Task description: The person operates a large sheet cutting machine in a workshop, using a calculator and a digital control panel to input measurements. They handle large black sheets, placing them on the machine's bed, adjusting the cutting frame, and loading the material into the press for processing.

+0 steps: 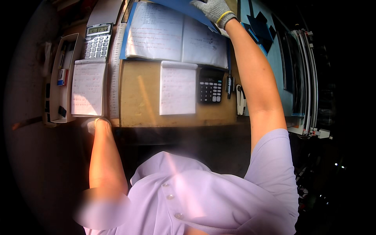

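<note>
My right hand (214, 11), in a grey knitted glove with a yellow cuff band, reaches to the far edge of the desk. Its thumb lies over a blue folder (184, 8) that slants across an open binder (156, 33) of handwritten pages; the other fingers are partly cut off by the frame. At the near left desk edge, just below a handwritten notepad (88, 88), is my left hand (95, 124), also gloved. Its fingers are blurred and mostly hidden. A second notepad (178, 88) and a black calculator (210, 86) lie below the binder.
On the left are a grey calculator (96, 42), a long ruler (114, 74) and an open box (55, 111) with pens and small items. A pen (229, 87) and a white stapler (240, 101) lie beside my right forearm. Stacked sheets and frames (305, 74) stand at the right.
</note>
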Available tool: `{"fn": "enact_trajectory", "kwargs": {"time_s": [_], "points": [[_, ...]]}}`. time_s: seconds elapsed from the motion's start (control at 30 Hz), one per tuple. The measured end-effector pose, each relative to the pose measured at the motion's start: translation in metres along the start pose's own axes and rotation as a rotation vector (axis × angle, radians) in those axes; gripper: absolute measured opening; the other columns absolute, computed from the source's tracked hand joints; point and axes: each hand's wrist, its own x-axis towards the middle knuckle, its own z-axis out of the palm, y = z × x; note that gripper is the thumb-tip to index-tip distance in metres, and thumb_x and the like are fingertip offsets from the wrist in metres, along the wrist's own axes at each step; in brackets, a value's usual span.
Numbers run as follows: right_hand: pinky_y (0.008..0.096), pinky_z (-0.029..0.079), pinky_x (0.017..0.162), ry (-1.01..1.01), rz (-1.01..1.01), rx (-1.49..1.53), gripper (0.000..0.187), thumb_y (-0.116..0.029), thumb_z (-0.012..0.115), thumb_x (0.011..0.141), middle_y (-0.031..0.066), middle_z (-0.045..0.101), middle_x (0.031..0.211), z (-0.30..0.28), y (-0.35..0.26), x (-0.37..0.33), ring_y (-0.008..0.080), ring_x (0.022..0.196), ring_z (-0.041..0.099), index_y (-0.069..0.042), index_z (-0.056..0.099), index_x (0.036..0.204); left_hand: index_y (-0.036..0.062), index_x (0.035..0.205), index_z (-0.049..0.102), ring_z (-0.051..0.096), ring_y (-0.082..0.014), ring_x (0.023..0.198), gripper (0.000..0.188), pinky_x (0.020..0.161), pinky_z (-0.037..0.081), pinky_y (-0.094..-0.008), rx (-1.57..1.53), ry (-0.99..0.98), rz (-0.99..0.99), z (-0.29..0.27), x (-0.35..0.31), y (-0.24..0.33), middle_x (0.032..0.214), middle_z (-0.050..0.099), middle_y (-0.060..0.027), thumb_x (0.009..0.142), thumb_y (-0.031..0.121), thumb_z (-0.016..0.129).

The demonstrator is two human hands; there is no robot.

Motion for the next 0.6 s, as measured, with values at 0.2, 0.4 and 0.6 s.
{"fn": "enact_trajectory", "kwargs": {"time_s": [0.2,0.4,0.6], "points": [[0.0409,0.05,0.082,0.005,0.022,0.017,0.028,-0.022,0.068,0.085,0.0231,0.069,0.096,0.001,-0.001,-0.001,0.037,0.093,0.067,-0.003,0.07,0.106,-0.0003,0.112,0.072,0.069,-0.0195,0.094,0.063,0.088,0.052,-0.031,0.014,-0.023,-0.004,-0.006,-0.008,0.001,0.105,0.073,-0.009,0.102,0.048,0.033],[0.0395,0.05,0.08,-0.011,0.069,0.055,0.027,-0.021,0.069,0.085,0.022,0.069,0.093,0.003,-0.006,-0.001,0.0353,0.089,0.068,-0.003,0.071,0.105,0.0004,0.114,0.071,0.069,-0.0174,0.094,0.062,0.088,0.052,-0.029,0.024,-0.033,-0.011,-0.019,-0.02,0.003,0.106,0.073,-0.0072,0.103,0.048,0.033],[0.04,0.05,0.079,-0.026,0.039,0.006,0.026,-0.021,0.069,0.084,0.0217,0.069,0.091,0.005,-0.004,0.003,0.035,0.087,0.067,-0.003,0.071,0.103,0.0004,0.115,0.071,0.069,-0.0169,0.095,0.063,0.089,0.052,-0.0285,0.025,-0.036,-0.009,-0.006,-0.005,0.001,0.108,0.073,-0.0069,0.103,0.048,0.031]]}}
